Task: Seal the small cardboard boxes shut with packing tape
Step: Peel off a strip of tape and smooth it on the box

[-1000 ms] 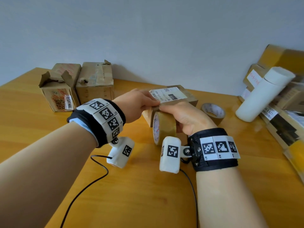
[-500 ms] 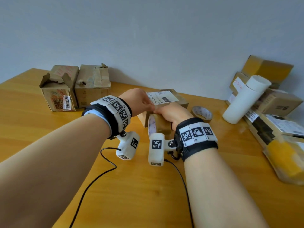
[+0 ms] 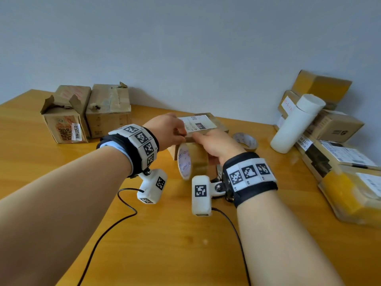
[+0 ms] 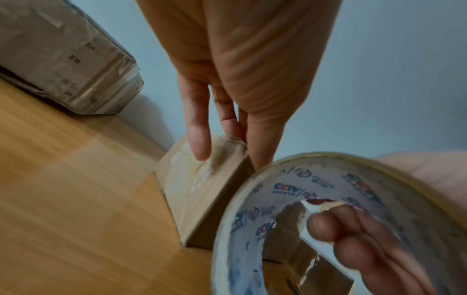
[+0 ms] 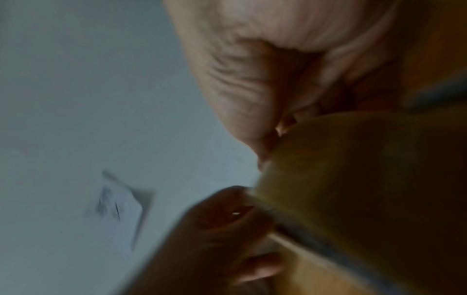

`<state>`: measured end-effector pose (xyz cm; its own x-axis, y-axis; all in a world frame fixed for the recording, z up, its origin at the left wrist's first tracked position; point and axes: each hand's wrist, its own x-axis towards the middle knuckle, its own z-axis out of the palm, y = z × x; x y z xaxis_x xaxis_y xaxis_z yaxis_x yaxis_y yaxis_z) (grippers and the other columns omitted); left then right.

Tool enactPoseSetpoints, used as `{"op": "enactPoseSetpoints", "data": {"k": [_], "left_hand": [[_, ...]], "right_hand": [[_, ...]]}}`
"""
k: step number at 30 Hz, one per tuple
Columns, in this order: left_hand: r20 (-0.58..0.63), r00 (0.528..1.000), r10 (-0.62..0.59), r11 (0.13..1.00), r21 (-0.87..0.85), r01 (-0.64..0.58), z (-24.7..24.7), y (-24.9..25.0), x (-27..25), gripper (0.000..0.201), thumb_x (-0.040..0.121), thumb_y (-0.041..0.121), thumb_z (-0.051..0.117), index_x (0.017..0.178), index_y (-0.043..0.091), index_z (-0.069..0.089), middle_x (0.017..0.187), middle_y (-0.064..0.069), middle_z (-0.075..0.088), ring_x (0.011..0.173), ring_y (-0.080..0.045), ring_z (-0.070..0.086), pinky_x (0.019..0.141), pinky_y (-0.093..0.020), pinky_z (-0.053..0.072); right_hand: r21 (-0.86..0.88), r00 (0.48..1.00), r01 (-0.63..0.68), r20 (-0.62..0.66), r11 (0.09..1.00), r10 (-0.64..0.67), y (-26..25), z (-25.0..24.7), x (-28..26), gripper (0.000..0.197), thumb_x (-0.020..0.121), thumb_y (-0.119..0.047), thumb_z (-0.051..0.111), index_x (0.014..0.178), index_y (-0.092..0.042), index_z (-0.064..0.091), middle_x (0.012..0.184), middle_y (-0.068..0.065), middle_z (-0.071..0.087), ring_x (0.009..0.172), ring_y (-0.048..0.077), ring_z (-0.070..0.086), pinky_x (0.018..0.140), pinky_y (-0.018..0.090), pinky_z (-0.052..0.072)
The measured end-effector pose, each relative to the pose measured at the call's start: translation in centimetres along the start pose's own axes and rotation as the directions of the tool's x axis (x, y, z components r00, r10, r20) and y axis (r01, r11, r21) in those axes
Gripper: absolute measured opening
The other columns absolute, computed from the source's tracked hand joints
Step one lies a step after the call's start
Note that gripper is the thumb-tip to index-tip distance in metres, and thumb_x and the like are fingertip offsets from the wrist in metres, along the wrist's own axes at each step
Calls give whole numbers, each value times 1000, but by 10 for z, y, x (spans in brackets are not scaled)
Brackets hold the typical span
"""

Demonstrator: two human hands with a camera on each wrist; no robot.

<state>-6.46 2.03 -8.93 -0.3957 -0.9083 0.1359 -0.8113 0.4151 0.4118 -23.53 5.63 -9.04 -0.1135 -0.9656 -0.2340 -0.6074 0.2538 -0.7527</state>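
Observation:
A small cardboard box (image 3: 221,129) with a white label on top lies at the table's middle, also seen from its left end (image 4: 197,189). My left hand (image 3: 169,132) is at its near-left corner. There the straight fingers (image 4: 199,137) lie on the box's end face. My right hand (image 3: 216,144) grips a brown packing tape roll (image 3: 193,159) on edge against the box's near face, and its fingers (image 4: 353,239) curl through the roll's core (image 4: 290,189). The right wrist view is blurred and shows only the palm (image 5: 252,69) and the roll (image 5: 353,179).
Two worn boxes (image 3: 66,120) (image 3: 108,114) stand at the back left. A second tape roll (image 3: 245,140) lies right of the small box. A white cylinder (image 3: 294,124) leans on stacked parcels (image 3: 334,124) at the right. Cables (image 3: 115,221) run across the near table.
Both hands stay at the box's near edge with the roll. The head view has drawn back, so more of the parcels at the right shows.

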Motion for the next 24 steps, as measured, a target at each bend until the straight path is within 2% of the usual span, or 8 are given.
{"op": "enactPoseSetpoints", "data": {"k": [2,5,8,13,16,19,21,24], "left_hand": [[10,1000,17,1000,-17,-17,0,-2,-1,22,90,30,70,111,22,71,112,5,53,98,-16,53,77,-25,39],[8,999,31,999,-45,-31,-1,-5,-1,23,88,31,72,110,23,72,112,7,56,99,-15,56,78,-24,38],[-12,1000,28,996,-85,-29,-3,-7,1,27,83,29,78,107,24,67,101,12,60,94,-10,59,73,-20,41],[-48,999,20,989,-148,-27,-1,-10,2,44,75,31,84,103,23,51,93,15,62,86,2,57,68,-16,44],[-27,1000,14,988,-151,-18,-1,-11,3,32,77,29,83,98,24,59,96,13,62,91,-6,60,71,-17,46],[-18,1000,19,992,-127,-21,-1,-12,2,19,81,28,80,90,23,64,95,12,59,90,-12,57,67,-15,40],[-15,1000,6,992,-124,-8,-1,-13,2,17,82,28,79,86,24,63,100,10,59,93,-13,55,66,-17,39],[-7,1000,-6,993,-116,5,-1,-14,4,14,83,26,78,87,23,65,110,7,61,100,-16,56,77,-26,44]], "right_hand": [[-195,972,171,-128,966,-198,-1,-6,3,18,98,-40,66,94,-22,62,109,-4,67,96,15,63,65,25,55],[-242,931,326,-89,914,-355,-8,-8,6,5,94,-24,74,96,-27,71,101,-12,65,100,11,64,66,16,46],[-324,913,392,18,861,-409,-18,-4,7,12,93,-21,74,102,-26,79,92,-19,64,83,-3,57,63,8,35],[-311,910,389,-16,867,-414,-21,2,14,11,89,-20,79,99,-24,81,104,-9,74,77,-5,54,63,6,35],[-337,924,359,0,870,-382,-20,-3,15,12,88,-25,81,99,-26,81,105,-11,73,86,1,60,65,10,39],[-337,933,344,23,876,-358,-21,-6,16,10,88,-26,81,96,-29,80,107,-9,73,101,13,65,81,24,51],[-433,937,323,23,841,-348,-20,-9,17,15,90,-22,78,83,-34,75,105,-11,71,104,15,64,92,33,54],[-450,946,293,6,843,-326,-15,-15,20,24,89,-20,78,75,-35,65,94,-16,65,100,15,64,92,38,54]]}}
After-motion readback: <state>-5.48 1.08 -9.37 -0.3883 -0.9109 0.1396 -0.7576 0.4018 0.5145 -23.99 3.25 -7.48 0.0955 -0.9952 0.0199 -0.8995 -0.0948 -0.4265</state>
